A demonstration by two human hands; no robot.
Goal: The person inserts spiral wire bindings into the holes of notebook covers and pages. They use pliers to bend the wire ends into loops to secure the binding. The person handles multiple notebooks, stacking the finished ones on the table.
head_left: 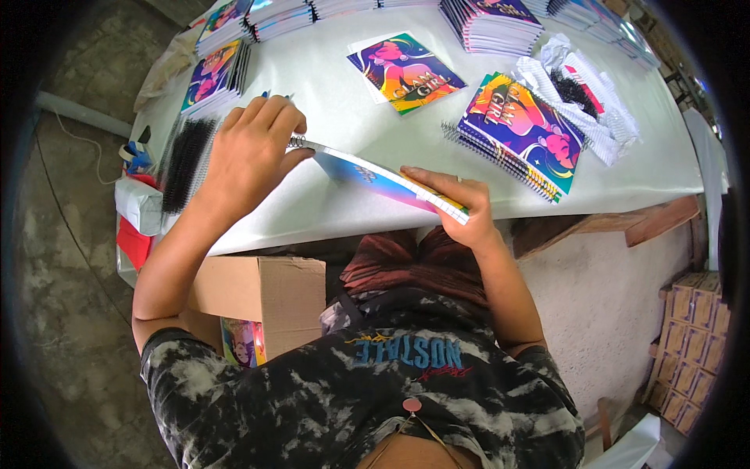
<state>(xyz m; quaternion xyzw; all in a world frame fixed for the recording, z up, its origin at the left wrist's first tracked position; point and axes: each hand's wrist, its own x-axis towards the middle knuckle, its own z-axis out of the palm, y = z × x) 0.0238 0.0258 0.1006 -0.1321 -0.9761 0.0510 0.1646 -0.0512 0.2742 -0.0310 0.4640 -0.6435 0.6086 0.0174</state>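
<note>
In front of me a notebook [379, 170] is held up on edge, tilted down to the right, its white page edges and part of a blue and pink cover showing. My right hand [467, 205] grips its right end, thumb and fingers on opposite sides. At the left end a dark wire spiral coil [297, 143] sticks out, and the closed fingers of my left hand [254, 144] are at it. Small blue bits show past those fingers; what they belong to is hidden. Beyond the notebook lies a loose colourful cover [406, 72] over a white sheet.
Coil-bound notebooks [523, 133] are stacked at right, beside crumpled white wrapping [613, 129] holding black coils. More black coils [186, 160] lie at left, near a blue tape dispenser [137, 159]. Stacks of notebooks [492, 27] line the far table edge. An open cardboard box [293, 297] stands below.
</note>
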